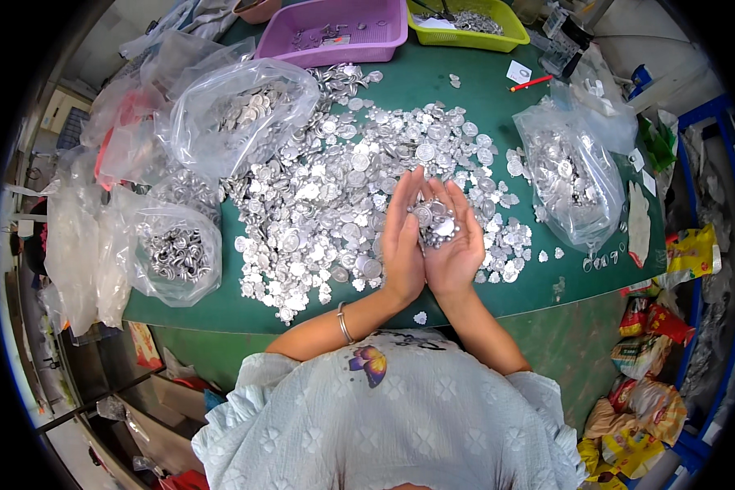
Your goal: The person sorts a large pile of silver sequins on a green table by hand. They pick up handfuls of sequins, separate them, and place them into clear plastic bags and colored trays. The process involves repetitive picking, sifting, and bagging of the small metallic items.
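Observation:
My left hand [402,237] and my right hand [456,249] are cupped side by side over the near right part of a wide heap of silver-coloured metal pieces [327,196]. Between the palms lies a small handful of silver metal pieces [434,222], some round and coin-like, some with scalloped edges. The fingers point away from me, and those of the right hand curl around the pieces. A loose scalloped piece [420,318] lies on the green table just below my wrists.
Clear plastic bags of metal pieces stand at left [245,114], near left [175,253] and right [567,175]. A purple basket [332,53] and a yellow-green basket [514,28] sit at the back. At far right are a red pen [531,83] and a white glove [639,220].

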The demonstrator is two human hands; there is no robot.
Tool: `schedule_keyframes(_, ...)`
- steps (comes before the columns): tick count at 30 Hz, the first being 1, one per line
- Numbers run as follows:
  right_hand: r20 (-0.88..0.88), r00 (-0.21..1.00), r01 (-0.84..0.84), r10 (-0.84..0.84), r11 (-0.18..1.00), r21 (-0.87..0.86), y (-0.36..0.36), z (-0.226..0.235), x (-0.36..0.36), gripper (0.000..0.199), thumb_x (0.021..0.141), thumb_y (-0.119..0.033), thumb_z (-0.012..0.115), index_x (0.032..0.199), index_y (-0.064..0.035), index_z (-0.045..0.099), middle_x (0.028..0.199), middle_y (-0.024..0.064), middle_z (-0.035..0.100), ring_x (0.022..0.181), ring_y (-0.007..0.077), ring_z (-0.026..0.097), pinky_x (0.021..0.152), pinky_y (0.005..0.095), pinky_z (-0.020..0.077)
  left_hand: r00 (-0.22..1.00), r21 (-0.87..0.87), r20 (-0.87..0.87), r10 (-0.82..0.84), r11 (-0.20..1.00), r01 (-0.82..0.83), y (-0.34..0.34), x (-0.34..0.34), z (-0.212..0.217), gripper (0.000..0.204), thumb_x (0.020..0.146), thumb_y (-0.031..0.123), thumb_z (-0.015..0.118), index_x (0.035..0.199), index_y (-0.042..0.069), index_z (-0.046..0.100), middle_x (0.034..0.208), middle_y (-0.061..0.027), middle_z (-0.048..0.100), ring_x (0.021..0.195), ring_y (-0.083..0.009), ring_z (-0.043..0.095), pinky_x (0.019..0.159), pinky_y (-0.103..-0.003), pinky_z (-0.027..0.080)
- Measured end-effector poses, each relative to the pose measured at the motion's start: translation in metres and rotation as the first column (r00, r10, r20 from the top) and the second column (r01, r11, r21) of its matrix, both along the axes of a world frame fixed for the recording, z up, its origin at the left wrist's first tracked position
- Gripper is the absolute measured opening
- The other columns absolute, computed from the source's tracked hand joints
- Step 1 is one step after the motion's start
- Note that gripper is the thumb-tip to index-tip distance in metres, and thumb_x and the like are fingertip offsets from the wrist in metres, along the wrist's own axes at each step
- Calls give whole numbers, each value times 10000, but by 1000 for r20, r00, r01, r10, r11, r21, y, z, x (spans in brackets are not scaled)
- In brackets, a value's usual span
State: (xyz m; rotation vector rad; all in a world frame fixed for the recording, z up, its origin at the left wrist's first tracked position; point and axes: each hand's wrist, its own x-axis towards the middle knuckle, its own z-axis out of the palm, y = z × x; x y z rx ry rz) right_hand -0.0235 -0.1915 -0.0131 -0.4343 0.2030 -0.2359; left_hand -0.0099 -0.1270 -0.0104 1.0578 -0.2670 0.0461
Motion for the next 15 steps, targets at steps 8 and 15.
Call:
schedule_keyframes(8,174,983,121,-64,933,-338,3,6,-1,470,957,-245,226,1353,-2,302,1411,214,297,1333,310,250,1098,413,190,905,-455,-365,-220,890,33,-2,6,5,484,971,287,283,1315,-50,331,1370,-185,375,1273,-283,359,1067,-387,263)
schedule_keyframes(15,-220,966,42,-135,923,-383,2,7,-2,473,965,-318,287,1321,-19,370,1377,144,369,1252,253,373,1068,379,259,991,224,-32,-128,966,131,-3,9,-1,388,966,180,295,1241,-20,483,1358,-159,416,1290,-258,343,1066,-374,254)
